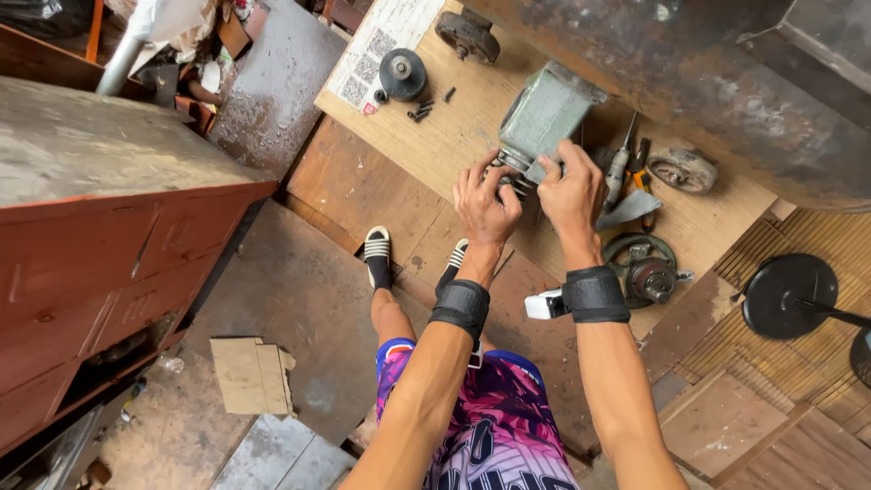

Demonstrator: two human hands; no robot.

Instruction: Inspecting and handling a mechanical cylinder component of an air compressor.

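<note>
Grey-green motor housing (544, 113) lies on the wooden board (454, 136), tilted away from the person. Left hand (485, 204) grips the ribbed metal end (517, 172) of the housing, fingers curled round it. Right hand (572, 191) clamps the same end from the other side, thumb on top. Screwdriver (619, 163) just right of the hands. Black pulley (402, 73) and loose screws (419, 111) lie well apart, upper left. Round rotor part (646, 268) near the right wrist.

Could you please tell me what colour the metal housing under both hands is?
The metal housing is pale grey-green, seen in the head view.
</note>
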